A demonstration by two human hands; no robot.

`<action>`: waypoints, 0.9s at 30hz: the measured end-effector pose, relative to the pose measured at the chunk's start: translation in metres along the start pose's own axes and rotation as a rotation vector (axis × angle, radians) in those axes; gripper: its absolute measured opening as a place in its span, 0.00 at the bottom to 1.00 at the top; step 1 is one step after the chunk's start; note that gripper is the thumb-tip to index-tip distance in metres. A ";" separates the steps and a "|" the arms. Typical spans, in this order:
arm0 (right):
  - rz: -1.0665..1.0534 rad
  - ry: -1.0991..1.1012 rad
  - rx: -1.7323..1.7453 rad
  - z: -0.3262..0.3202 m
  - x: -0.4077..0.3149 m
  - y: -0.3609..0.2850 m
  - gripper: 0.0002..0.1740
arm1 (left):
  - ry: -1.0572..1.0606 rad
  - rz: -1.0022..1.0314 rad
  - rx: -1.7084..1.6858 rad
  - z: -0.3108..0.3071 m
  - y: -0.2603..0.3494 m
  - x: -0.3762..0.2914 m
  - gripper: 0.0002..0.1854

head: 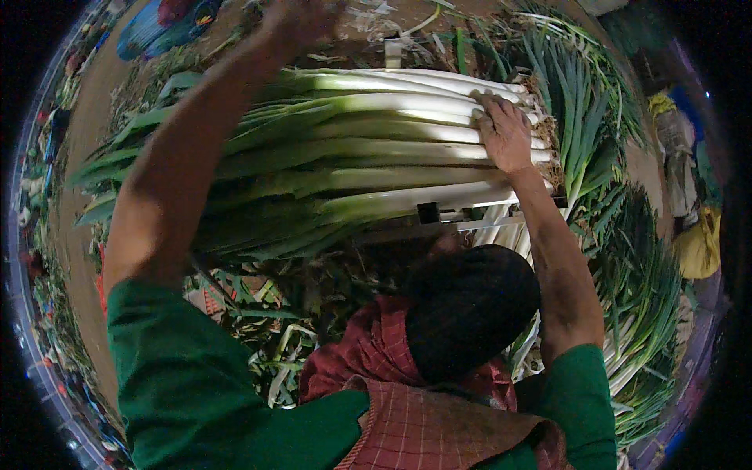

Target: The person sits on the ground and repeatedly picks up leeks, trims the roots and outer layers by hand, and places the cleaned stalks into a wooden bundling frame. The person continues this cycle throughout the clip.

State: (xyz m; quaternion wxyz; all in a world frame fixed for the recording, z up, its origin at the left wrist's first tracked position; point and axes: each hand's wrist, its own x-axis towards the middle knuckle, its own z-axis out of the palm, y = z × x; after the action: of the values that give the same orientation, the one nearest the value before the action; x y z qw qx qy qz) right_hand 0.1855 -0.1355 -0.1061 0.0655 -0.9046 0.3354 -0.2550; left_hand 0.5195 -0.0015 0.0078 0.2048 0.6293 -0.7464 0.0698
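Observation:
A wide row of leeks (364,147) lies side by side across a low stand before me, green leaves to the left and white shanks with roots to the right. My right hand (506,135) rests palm down on the white shanks near the root ends, its fingers somewhat spread. My left hand (305,23) is blurred at the top edge of the view, raised beyond the far side of the row. Its fingers cannot be made out, nor whether anything is in them. The left forearm crosses in front of the leaves and hides part of them.
Metal parts of the stand (393,53) show beyond the row. More leeks (634,282) are heaped along the right. Loose leaves and trimmings (282,329) litter the ground below. A red checked cloth (429,417) hangs before my chest, near a dark rounded shape (476,311). A yellow bag (699,244) is farther right.

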 end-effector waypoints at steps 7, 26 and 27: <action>0.012 0.017 0.016 0.003 0.000 0.001 0.24 | -0.246 -0.159 0.157 -0.002 0.043 -0.049 0.38; 0.130 -0.001 -0.085 -0.015 -0.013 0.027 0.29 | -0.219 -0.139 0.337 0.032 0.033 -0.064 0.33; 0.081 0.003 -0.090 -0.013 -0.015 0.030 0.28 | -0.204 -0.130 0.372 0.033 0.032 -0.065 0.33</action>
State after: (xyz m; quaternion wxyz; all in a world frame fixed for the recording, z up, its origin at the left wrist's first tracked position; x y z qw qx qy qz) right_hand 0.1520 -0.1481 -0.1102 0.0347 -0.8919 0.3830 -0.2382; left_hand 0.4890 0.0524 -0.0429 0.0125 0.7067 -0.6955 0.1291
